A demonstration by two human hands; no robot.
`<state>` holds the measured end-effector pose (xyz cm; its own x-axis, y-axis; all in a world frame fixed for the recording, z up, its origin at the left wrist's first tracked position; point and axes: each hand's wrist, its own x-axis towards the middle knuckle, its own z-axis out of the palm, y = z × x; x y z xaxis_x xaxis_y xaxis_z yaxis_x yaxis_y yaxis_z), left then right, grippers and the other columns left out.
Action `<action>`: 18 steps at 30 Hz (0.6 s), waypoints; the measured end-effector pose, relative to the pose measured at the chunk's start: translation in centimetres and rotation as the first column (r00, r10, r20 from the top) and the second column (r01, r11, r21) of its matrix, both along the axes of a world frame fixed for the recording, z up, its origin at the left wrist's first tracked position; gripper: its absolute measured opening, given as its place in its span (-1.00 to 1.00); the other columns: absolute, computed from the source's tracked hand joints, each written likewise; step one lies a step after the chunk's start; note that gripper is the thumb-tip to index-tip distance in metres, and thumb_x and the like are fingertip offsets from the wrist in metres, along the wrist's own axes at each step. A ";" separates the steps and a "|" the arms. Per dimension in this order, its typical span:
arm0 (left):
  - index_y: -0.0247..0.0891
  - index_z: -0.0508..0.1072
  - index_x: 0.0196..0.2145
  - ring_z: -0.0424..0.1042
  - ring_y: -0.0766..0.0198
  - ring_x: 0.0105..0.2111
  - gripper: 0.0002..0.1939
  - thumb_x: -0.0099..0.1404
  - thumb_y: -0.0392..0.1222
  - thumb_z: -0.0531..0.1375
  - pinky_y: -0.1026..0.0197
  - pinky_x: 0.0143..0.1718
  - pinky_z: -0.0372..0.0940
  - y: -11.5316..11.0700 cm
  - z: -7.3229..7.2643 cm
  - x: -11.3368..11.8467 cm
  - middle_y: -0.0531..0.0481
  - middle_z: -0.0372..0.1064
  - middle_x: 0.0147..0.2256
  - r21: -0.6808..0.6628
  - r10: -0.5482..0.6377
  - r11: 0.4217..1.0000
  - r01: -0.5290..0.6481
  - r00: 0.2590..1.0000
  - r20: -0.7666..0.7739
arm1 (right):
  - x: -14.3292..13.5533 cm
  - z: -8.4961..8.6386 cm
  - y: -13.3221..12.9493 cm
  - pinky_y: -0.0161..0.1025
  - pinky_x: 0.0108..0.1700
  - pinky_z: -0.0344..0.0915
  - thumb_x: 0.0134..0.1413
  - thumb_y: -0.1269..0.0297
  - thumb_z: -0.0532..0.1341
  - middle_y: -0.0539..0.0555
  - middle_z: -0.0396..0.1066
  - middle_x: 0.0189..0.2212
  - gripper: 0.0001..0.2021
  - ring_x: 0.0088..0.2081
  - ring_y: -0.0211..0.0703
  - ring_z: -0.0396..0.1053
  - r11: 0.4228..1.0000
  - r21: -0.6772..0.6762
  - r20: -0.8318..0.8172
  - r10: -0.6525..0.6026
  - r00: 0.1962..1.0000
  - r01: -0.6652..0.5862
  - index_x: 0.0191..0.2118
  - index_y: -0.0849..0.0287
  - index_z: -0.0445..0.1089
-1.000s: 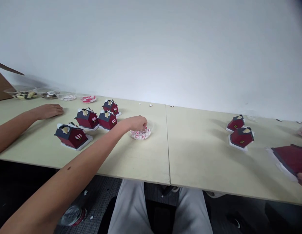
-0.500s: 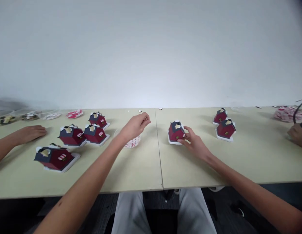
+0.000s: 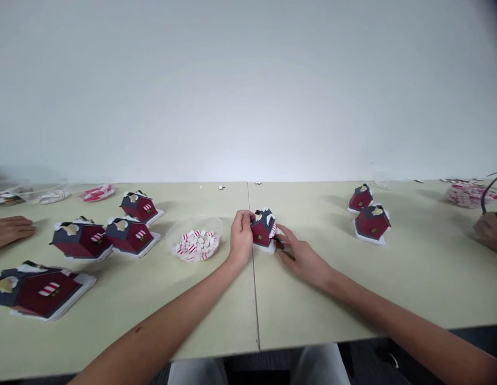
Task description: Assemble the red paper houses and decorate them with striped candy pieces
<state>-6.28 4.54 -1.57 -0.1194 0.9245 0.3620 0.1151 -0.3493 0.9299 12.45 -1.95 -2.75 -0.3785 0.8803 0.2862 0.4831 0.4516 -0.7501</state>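
Observation:
A small dark red house (image 3: 261,233) with a dark, snow-patched roof and a white base stands over the table seam. My left hand (image 3: 242,235) is closed round its left side, thumb and fingers at the roof edge. On the other side, my right hand (image 3: 298,254) has its fingers against the wall and base near a red-and-white striped awning. A clear round dish (image 3: 171,235) of small striped pieces (image 3: 198,244) lies left of my left hand.
Several similar houses (image 3: 130,235) stand at the left and two (image 3: 372,223) at the right. Another person's hand (image 3: 11,231) rests at the far left. A hand (image 3: 489,230) at the far right is near a pink-and-white pile (image 3: 468,193).
My left hand has come down from above the dish to the house. The house has shifted left and turned, with my right hand still at it. The camera view has also shifted.

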 end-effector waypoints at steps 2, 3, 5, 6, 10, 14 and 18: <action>-0.17 0.30 -0.31 0.39 0.26 -0.24 -0.74 0.43 0.00 -0.03 0.25 -0.15 0.33 0.5 0.0 0.0 0.00 0.36 -0.31 -0.057 -0.003 0.998 0.007 0.997 0.071 | 0.8 0.5 1.2 -0.01 0.08 0.42 0.27 0.34 0.10 0.10 0.47 0.07 -0.40 0.03 -0.05 0.50 0.999 -0.013 -0.001 0.029 1.000 -0.029 0.36 -0.13 -0.04; -0.17 0.31 -0.32 0.39 0.26 -0.25 -0.75 0.42 -0.01 -0.01 0.25 -0.16 0.33 0.8 0.0 -0.1 0.00 0.37 -0.31 -0.078 -0.005 0.997 0.013 0.995 0.101 | 1.1 0.8 2.1 -0.04 0.04 0.44 0.28 0.31 0.12 0.09 0.49 0.02 -0.45 -0.03 -0.07 0.51 0.999 -0.013 0.008 0.052 0.999 -0.052 0.32 -0.12 0.02; -0.18 0.33 -0.32 0.40 0.26 -0.25 -0.75 0.39 0.00 0.02 0.24 -0.17 0.35 1.1 0.0 -0.2 0.00 0.39 -0.31 -0.109 -0.015 0.993 0.032 0.988 0.155 | 1.6 1.2 4.0 -0.10 -0.07 0.46 0.27 0.22 0.18 0.06 0.51 -0.08 -0.54 -0.16 -0.10 0.50 0.995 0.017 0.032 0.102 0.994 -0.103 0.23 -0.07 0.11; -0.18 0.33 -0.32 0.42 0.26 -0.24 -0.75 0.39 0.02 0.03 0.23 -0.17 0.36 1.1 0.1 -0.4 0.00 0.40 -0.30 -0.120 -0.021 0.992 0.044 0.983 0.184 | 1.6 1.3 5.0 -0.13 -0.13 0.45 0.26 0.18 0.20 0.06 0.50 -0.13 -0.57 -0.21 -0.12 0.48 0.992 0.047 0.037 0.117 0.992 -0.119 0.19 -0.04 0.14; -0.15 0.31 -0.28 0.49 0.24 -0.15 -0.74 0.38 0.08 0.04 0.19 -0.14 0.41 0.9 0.6 -1.3 -0.04 0.48 -0.16 -0.137 -0.055 0.985 0.102 0.950 0.308 | 1.5 0.6 7.6 -0.20 -0.21 0.42 0.28 0.12 0.17 0.03 0.44 -0.25 -0.68 -0.25 -0.16 0.42 0.988 0.120 -0.006 0.098 0.995 -0.096 0.09 0.03 0.22; -0.15 0.29 -0.26 0.51 0.23 -0.09 -0.74 0.37 0.09 0.05 0.17 -0.12 0.43 0.5 0.9 -1.7 -0.06 0.49 -0.09 -0.195 -0.063 0.971 0.139 0.934 0.351 | 1.7 0.3 7.1 -0.17 -0.14 0.42 0.31 0.09 0.17 0.06 0.48 -0.24 -0.76 -0.20 -0.13 0.47 0.995 0.089 -0.125 0.044 0.991 -0.033 -0.02 0.07 0.37; -0.17 0.29 -0.30 0.51 0.23 -0.10 -0.75 0.35 0.07 0.10 0.19 -0.11 0.41 0.0 1.1 -1.3 -0.07 0.49 -0.08 -0.221 -0.089 0.957 0.189 0.914 0.397 | 2.0 1.5 5.7 -0.11 -0.07 0.43 0.33 0.08 0.17 0.11 0.51 -0.19 -0.78 -0.16 -0.07 0.49 0.976 0.179 -0.261 -0.077 0.962 0.126 -0.14 0.09 0.44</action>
<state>-7.58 4.50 -0.47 -0.0650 0.9953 0.0712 -0.2957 -0.0874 0.9513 14.45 3.75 -1.29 -0.1842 0.8294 0.5273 0.3415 0.5571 -0.7570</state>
